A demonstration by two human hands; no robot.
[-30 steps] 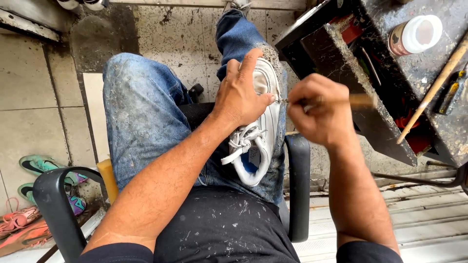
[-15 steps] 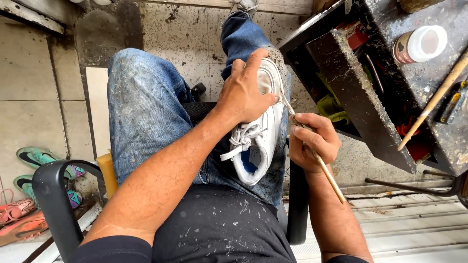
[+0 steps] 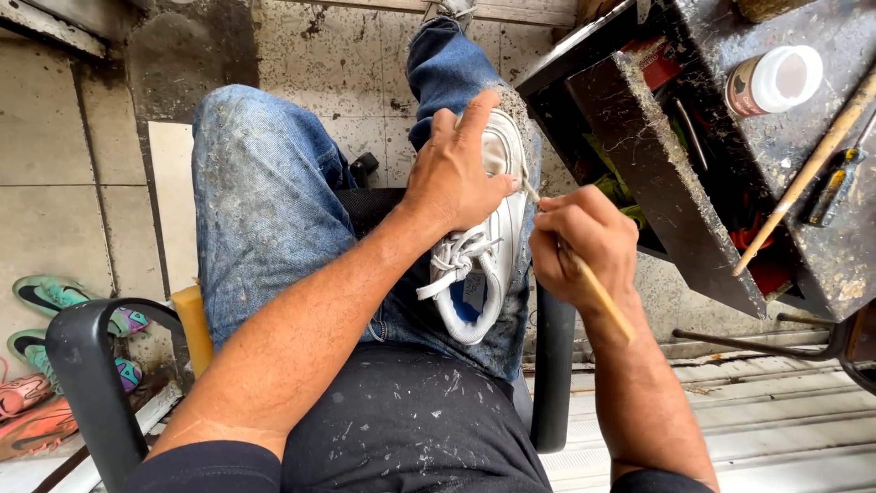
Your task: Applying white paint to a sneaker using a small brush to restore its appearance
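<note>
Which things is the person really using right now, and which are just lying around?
In use:
left hand holding the white shoe on the lap
right hand holding a thin wooden stick to the shoe's side

Lying about:
white-capped jar and long wooden rod on the dark bench
green shoes and orange shoes on the floor

Smooth white leather sneaker (image 3: 488,246), thin wooden stick (image 3: 598,292), speckled denim jeans (image 3: 265,201).
</note>
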